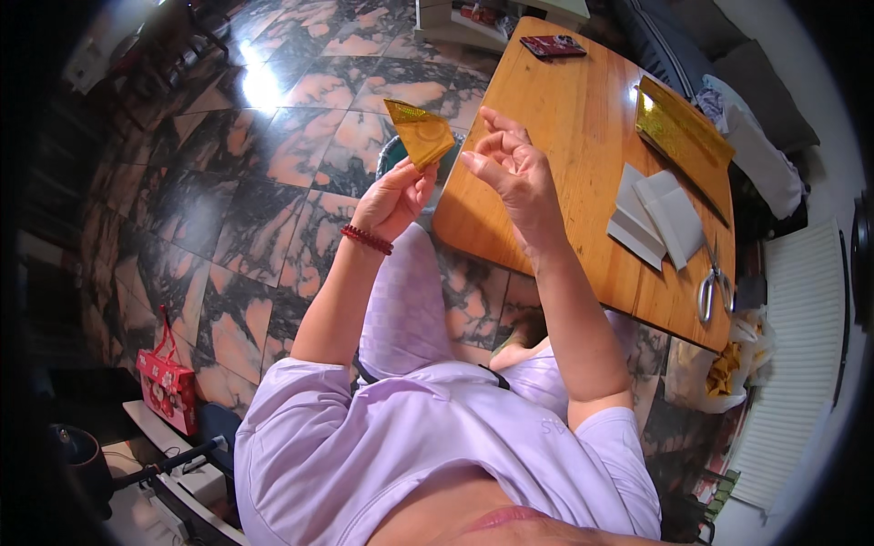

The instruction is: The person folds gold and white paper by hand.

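Note:
My left hand point(403, 194) pinches a folded piece of shiny gold foil paper point(422, 135) by its lower edge, and the piece points up to the left. My right hand point(515, 170) is raised beside it, over the near left edge of the wooden table point(546, 150); its fingers are curled and apart, with nothing in them. On the right of the table lie a stack of gold foil paper point(679, 140), folded white paper point(666, 211) and metal scissors point(714, 290).
A bin point(390, 155) stands on the marble-patterned floor below the foil piece. A phone point(553, 46) lies at the table's far end. A plastic bag point(693, 382) with gold pieces is beside the near right corner. A red gift box point(166, 389) stands at lower left.

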Demonstrator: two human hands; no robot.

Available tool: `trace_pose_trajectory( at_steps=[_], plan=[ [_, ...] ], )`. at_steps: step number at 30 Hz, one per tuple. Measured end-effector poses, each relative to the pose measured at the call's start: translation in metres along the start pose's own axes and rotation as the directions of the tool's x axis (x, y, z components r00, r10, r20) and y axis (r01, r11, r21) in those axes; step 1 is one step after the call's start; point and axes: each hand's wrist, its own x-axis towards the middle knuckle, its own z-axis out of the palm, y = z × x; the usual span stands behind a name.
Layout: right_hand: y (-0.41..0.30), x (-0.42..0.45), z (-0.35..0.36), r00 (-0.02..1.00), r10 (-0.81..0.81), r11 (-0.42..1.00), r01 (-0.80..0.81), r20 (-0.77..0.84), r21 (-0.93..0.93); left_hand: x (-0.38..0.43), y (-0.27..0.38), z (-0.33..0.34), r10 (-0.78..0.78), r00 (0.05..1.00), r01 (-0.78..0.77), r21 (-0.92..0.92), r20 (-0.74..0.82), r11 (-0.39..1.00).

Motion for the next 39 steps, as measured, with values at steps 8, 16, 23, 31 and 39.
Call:
trace_pose_trajectory(
  at_steps=[8, 16, 23, 31, 39],
  plan=[
    [0.02, 0.001, 0.003, 0.999, 0.029, 0.99, -0.033, -0.032, -0.135, -0.002, 0.005, 0.001, 0.045, 0.999, -0.045, 0.101, 0.001, 0.994],
    [0.015, -0.009, 0.016, 0.997, 0.013, 0.998, -0.018, -0.071, -0.061, -0.005, 0.005, 0.01, 0.012, 1.0, -0.01, 0.073, -0.029, 0.997],
    [0.016, -0.017, 0.009, 0.99, 0.043, 0.974, -0.012, -0.133, 0.228, -0.003, -0.012, 0.017, -0.106, 0.994, 0.107, 0.112, -0.012, 0.988],
    [0.005, -0.103, -0.034, 0.909, -0.172, 0.968, 0.084, -0.38, -0.237, -0.012, -0.06, 0.073, 0.241, 0.965, -0.036, 0.866, -0.099, 0.499],
    [0.008, -0.21, -0.099, 0.836, -0.248, 0.84, -0.066, -0.489, -0.539, -0.027, -0.16, 0.128, 0.152, 0.882, -0.362, 0.849, 0.446, -0.385]
  ],
)
